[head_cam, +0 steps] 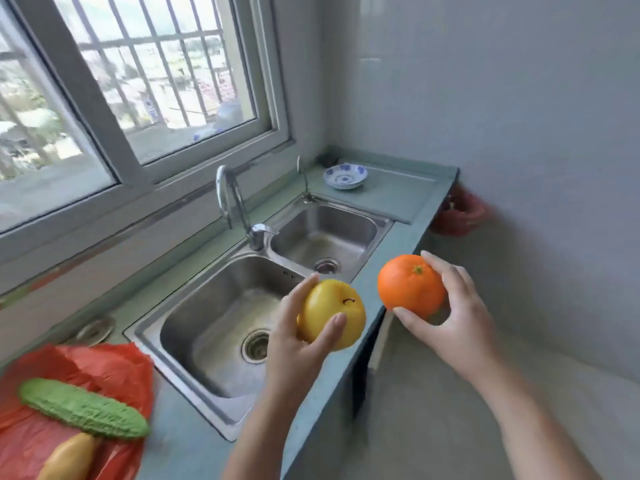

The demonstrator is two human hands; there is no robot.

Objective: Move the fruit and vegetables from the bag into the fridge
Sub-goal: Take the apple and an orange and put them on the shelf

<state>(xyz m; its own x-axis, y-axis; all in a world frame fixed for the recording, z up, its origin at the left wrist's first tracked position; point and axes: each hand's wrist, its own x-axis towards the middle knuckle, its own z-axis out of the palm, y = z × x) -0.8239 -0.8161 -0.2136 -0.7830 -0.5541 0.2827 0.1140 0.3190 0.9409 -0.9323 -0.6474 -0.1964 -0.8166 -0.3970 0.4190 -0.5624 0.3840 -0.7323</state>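
My left hand (pixel 298 344) grips the yellow apple (pixel 334 315); my right hand (pixel 453 313) grips the orange (pixel 408 285), both beside the tabletop (pixel 194 452) edge.

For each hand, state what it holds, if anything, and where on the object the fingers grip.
The left hand holds a yellow apple, fingers around its sides. The right hand holds an orange, pinched at its top and bottom edges.

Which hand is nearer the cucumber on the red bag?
Left. The left hand, holding the yellow apple, is over the sink's near edge, right of the cucumber. The right hand, holding the orange, is farther right.
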